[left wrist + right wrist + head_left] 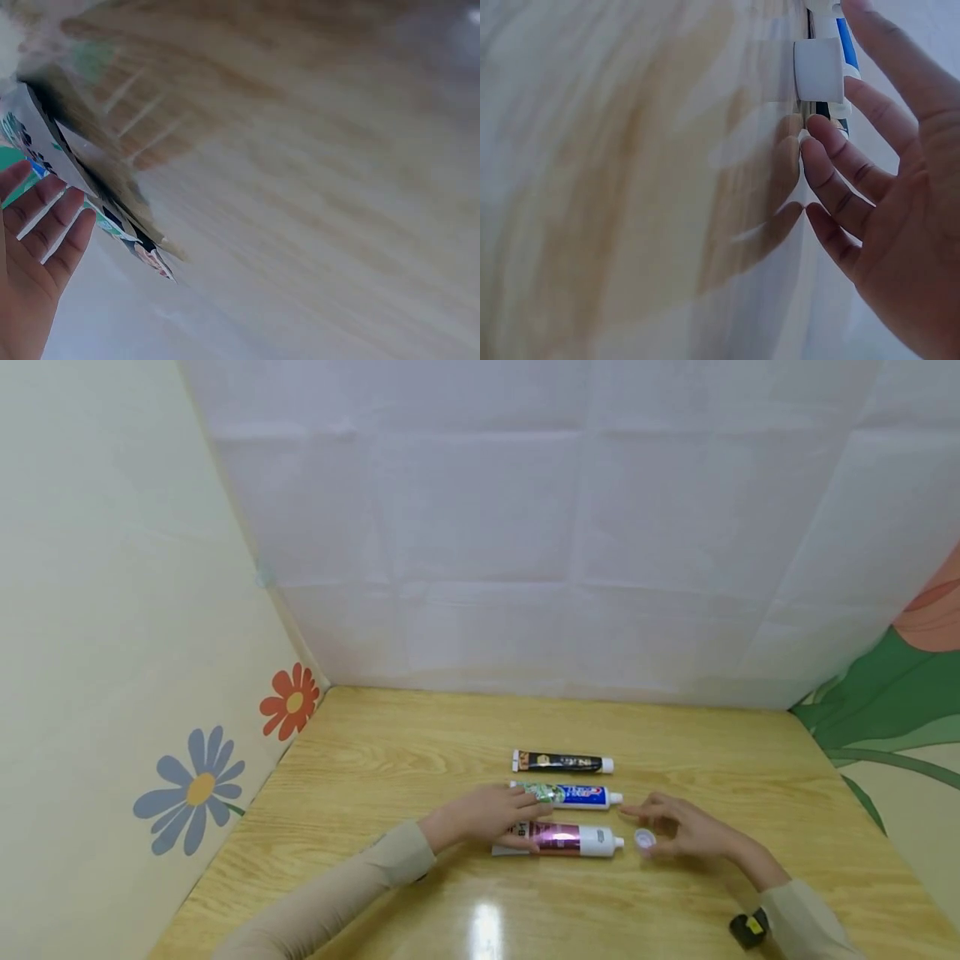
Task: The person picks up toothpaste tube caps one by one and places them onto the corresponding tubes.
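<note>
On the table (405,727), the left hand (487,817) part-covers tubes (558,837).

At lower centre, on the table (360,793), the far toothpaste tube (566,762) lies behind the middle one (583,797), itself behind the near one (592,841). Your left hand (483,817) overlaps the latter pair's left parts; the cap (644,839) sits right of the near one, beside your right hand (690,832).

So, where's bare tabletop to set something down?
Bare: behind the black tube, up to the white sheet; left of the left hand, to the left wall. Crowded: the blue tube and pink tube, partly under that hand, and the white cap between pink tube and right hand.
</note>
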Demonstrator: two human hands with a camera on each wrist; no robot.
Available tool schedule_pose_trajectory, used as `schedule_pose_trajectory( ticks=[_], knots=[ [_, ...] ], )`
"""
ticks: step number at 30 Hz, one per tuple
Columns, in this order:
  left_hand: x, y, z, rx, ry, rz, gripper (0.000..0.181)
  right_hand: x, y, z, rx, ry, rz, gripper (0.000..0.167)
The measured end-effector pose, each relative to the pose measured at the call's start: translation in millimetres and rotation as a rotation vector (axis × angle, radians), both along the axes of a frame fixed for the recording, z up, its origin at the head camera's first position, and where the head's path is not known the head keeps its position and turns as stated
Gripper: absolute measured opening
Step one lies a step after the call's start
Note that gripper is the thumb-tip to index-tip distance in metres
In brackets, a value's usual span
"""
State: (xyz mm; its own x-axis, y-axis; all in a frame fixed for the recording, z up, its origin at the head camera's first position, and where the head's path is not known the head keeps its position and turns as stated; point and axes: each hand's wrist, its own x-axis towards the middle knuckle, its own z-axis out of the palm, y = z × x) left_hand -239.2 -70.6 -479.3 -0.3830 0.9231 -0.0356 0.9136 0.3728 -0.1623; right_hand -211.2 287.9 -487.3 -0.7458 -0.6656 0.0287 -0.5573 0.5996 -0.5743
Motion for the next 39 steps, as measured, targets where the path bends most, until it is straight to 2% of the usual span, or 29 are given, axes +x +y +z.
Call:
schedule_pose_trajectory(
  ticks=[4, 16, 22, 29, 35, 39],
  knots=[
    [2.9, 1.1, -2.6, -0.02, -0.033, 0.014, 0.072, 1.0, 0.8, 1.4, 0.026, -0.04, -0.012, 0.065],
    [12.5, 4.2, -7.7, -0.058, -0.093, 0.078, 0.084, 2.5, 3.6, -0.8, 0.001, -0.124, -0.024, 0.061],
    [13.8, 7.6, -8.5, -0.068, -0.086, 0.071, 0.083, 2.5, 3.7, -1.1, -0.014, -0.122, -0.014, 0.054],
    [15.8, 12.2, -8.5, -0.069, -0.063, 0.072, 0.073, 1.5, 3.7, -2.0, -0.077, -0.084, 0.026, 0.044],
    [14.5, 12.7, -9.3, -0.044, -0.056, 0.028, 0.068, 0.1, 3.2, -3.5, -0.076, -0.09, 0.023, 0.041],
    [13.1, 12.9, -11.6, -0.036, -0.078, 0.016, 0.066, -0.3, 3.5, -3.7, -0.076, -0.072, 0.028, 0.041]
  ],
)
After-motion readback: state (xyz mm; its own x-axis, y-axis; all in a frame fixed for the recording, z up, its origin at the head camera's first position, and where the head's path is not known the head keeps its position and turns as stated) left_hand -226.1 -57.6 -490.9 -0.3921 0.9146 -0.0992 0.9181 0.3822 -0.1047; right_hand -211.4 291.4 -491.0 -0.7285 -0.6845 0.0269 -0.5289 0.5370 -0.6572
